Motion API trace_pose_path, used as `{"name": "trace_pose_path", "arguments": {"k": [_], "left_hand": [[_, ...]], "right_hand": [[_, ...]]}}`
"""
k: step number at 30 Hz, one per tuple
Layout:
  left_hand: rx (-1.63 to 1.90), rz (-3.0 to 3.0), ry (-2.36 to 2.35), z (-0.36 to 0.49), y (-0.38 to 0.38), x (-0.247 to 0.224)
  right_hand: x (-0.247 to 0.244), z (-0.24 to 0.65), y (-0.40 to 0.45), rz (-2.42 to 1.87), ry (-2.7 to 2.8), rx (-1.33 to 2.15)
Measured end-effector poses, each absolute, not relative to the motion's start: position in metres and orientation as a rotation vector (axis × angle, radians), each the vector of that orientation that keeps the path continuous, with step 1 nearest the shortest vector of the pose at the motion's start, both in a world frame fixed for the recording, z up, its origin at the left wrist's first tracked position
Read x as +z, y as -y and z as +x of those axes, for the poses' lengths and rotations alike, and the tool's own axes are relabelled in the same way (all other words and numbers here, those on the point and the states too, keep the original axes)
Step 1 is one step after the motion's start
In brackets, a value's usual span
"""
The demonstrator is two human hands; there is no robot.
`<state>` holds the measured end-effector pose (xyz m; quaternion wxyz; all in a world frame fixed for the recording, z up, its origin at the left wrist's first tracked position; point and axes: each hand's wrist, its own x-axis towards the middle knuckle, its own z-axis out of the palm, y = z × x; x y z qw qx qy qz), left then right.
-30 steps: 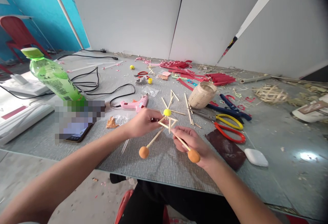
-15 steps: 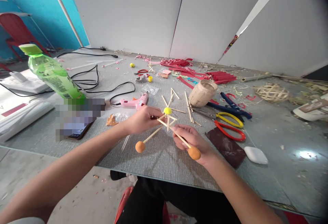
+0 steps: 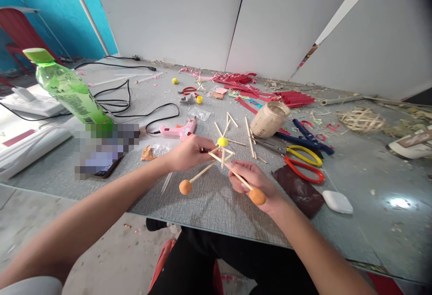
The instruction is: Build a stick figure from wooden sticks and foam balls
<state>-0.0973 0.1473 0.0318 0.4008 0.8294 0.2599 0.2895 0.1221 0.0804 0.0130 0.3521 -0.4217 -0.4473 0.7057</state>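
A small figure built of thin wooden sticks (image 3: 222,156) is held up over the near part of the table. A yellow ball (image 3: 222,142) tops it, and two long sticks end in orange balls (image 3: 185,187) towards me. My left hand (image 3: 193,151) is closed on the far left side of the figure; its fingertips are partly hidden. On the right, my right hand (image 3: 251,180) pinches the figure near the stick that bears the other orange ball (image 3: 257,197). Loose sticks (image 3: 250,137) lie just beyond the hands.
A pink glue gun (image 3: 178,130), a phone (image 3: 103,164) and a tilted green bottle (image 3: 67,90) are on the left. To the right lie a jar (image 3: 270,119), scissors (image 3: 305,156), blue-handled pliers (image 3: 308,136), brown sandpaper (image 3: 299,189) and a white case (image 3: 337,201). Red strips (image 3: 293,98) lie farther back.
The view has shifted slightly. The yellow ball appears tipped a little towards me. Both hands keep their hold on the stick figure.
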Motion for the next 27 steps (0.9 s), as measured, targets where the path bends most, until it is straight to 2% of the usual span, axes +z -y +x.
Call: {"name": "trace_pose_path", "arguments": {"k": [27], "left_hand": [[0.704,2.097,-0.649,-0.0979,-0.1475,0.0323]], "right_hand": [[0.0131,0.1232,-0.08,-1.099,1.161,1.844]]}}
